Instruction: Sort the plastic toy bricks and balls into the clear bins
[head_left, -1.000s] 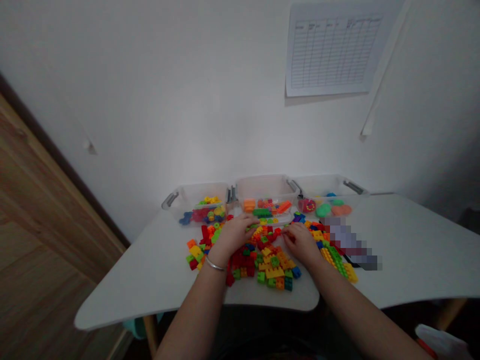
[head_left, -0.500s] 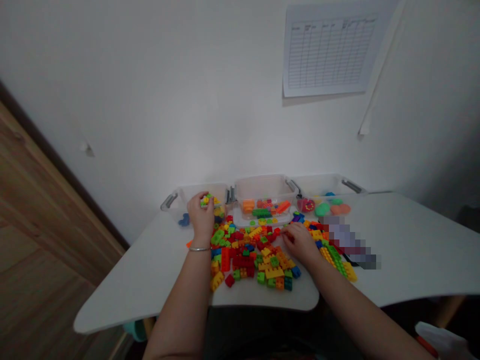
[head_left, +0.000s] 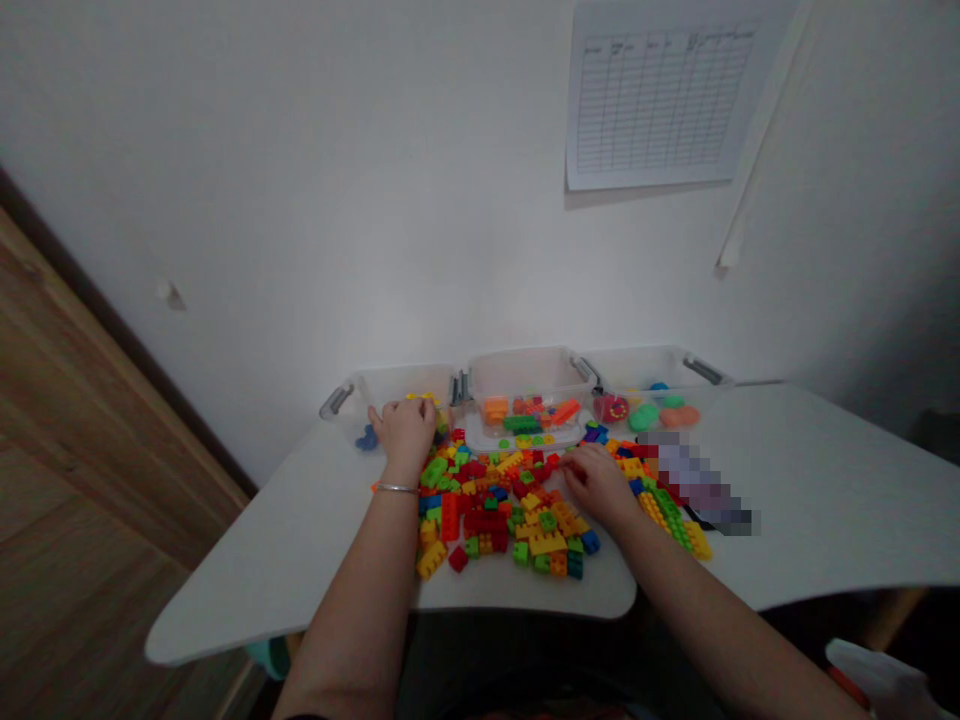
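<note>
My left hand [head_left: 405, 435], with a bangle at the wrist, is palm down at the left clear plastic bin [head_left: 364, 385]. Yellow toy bricks [head_left: 422, 398] show just past its bent fingers, which seem closed on them; its fingertips are partly hidden. My right hand [head_left: 600, 480] rests at the right side of a spread of mixed toy bricks [head_left: 487, 522]. Its thumb and fingers are pinched together at a small red toy brick [head_left: 553, 463].
A middle clear bin [head_left: 525, 365] holds orange and green bricks. In the right bin [head_left: 637, 365] lie round green, orange and red pieces. A blurred-out flat object [head_left: 697, 485] lies beside long bricks [head_left: 666, 515] on the white table [head_left: 825, 480]. A printed chart [head_left: 652, 110] hangs on the wall.
My left hand has tipped forward from upright to palm down, lowering toward the left bin with the yellow bricks. My right hand has stayed in place.
</note>
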